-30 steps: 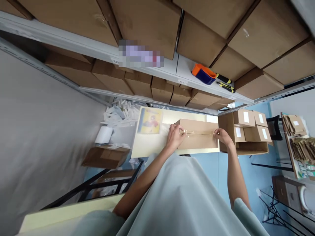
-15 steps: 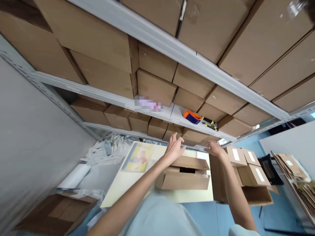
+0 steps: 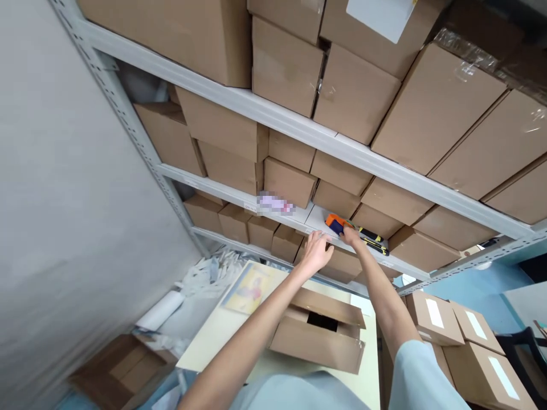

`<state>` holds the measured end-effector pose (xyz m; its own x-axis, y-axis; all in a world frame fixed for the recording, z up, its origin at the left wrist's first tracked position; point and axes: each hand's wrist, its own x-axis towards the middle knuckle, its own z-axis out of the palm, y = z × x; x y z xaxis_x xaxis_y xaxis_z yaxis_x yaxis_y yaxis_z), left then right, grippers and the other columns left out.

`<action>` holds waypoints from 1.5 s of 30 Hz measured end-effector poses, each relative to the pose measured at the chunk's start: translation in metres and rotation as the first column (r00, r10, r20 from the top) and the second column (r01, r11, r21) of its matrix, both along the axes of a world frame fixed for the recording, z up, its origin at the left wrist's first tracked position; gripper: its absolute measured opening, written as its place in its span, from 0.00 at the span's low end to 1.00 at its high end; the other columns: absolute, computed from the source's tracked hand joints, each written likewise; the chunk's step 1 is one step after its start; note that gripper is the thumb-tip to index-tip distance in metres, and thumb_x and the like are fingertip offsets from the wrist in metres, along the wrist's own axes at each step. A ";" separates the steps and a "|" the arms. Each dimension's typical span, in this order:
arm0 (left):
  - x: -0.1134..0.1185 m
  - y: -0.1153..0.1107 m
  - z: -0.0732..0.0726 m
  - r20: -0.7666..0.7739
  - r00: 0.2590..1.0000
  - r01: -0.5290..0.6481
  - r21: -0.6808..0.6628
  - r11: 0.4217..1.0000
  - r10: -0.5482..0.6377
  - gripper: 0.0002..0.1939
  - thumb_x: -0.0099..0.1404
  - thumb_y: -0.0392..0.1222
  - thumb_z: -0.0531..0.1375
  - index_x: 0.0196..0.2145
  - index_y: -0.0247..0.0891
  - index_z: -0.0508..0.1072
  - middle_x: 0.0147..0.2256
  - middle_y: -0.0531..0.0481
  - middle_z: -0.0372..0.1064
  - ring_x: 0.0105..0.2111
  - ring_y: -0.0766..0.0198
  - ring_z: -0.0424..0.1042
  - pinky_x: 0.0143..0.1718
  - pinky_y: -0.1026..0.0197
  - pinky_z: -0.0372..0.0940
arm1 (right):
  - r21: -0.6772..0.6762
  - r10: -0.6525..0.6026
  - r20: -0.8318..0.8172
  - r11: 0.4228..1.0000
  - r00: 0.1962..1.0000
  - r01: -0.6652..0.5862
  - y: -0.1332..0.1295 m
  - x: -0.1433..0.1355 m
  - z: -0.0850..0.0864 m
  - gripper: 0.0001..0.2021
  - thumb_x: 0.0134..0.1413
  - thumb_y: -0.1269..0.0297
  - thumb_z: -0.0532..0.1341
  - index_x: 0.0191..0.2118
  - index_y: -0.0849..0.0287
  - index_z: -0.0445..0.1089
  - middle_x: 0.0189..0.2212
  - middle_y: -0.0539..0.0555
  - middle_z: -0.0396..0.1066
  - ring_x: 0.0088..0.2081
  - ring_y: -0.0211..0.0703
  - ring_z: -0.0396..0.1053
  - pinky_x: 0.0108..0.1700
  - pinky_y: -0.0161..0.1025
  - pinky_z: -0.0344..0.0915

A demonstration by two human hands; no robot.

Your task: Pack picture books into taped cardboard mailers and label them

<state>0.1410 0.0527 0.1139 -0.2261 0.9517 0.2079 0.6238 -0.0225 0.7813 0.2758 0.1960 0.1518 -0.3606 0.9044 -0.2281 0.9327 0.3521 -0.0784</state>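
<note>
My right hand (image 3: 351,234) is closed on the right end of the orange and dark blue tool (image 3: 335,224), which lies on the middle shelf (image 3: 314,215). Beside it, to the right, are yellow and black cutters (image 3: 374,246). My left hand (image 3: 317,251) hovers near the shelf's front edge, fingers apart and holding nothing. Below my hands, a cardboard box (image 3: 318,341) with partly raised flaps rests on the pale table (image 3: 231,319).
Cardboard boxes (image 3: 286,68) fill the shelves above and below. A yellow picture sheet (image 3: 248,289) lies on the table's left part. Labelled boxes (image 3: 433,313) are stacked at right. An open carton (image 3: 128,370) stands at lower left.
My right hand has moved up and left from above the table's right edge to the orange and blue tool and closed on it. The view has shifted, showing more upper shelf.
</note>
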 end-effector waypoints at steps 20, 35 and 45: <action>0.041 -0.160 -0.005 0.417 0.909 -0.069 0.161 0.985 -0.004 0.04 0.72 0.42 0.67 0.44 0.42 0.79 0.43 0.48 0.80 0.46 0.57 0.80 0.51 0.54 0.74 | -0.269 -0.265 -0.944 0.963 0.197 0.004 -0.257 0.058 -0.035 0.25 0.69 0.42 0.66 0.61 0.53 0.74 0.50 0.58 0.81 0.54 0.53 0.78 0.62 0.50 0.74; 0.010 -0.195 0.014 0.354 0.919 0.102 0.220 0.970 -0.176 0.07 0.75 0.42 0.65 0.48 0.41 0.79 0.44 0.47 0.80 0.43 0.60 0.79 0.48 0.58 0.75 | -0.127 -0.097 -0.921 0.990 0.377 -0.057 -0.286 0.061 -0.021 0.17 0.72 0.45 0.65 0.48 0.54 0.80 0.43 0.58 0.85 0.45 0.55 0.83 0.50 0.50 0.81; -0.044 -0.201 0.058 0.152 0.982 0.050 0.377 0.925 -0.115 0.12 0.76 0.47 0.65 0.54 0.46 0.81 0.48 0.46 0.80 0.49 0.55 0.77 0.54 0.49 0.75 | 0.308 0.436 -0.664 0.900 0.608 -0.308 -0.284 0.077 0.004 0.07 0.69 0.73 0.62 0.41 0.52 0.68 0.35 0.53 0.77 0.37 0.49 0.74 0.42 0.46 0.73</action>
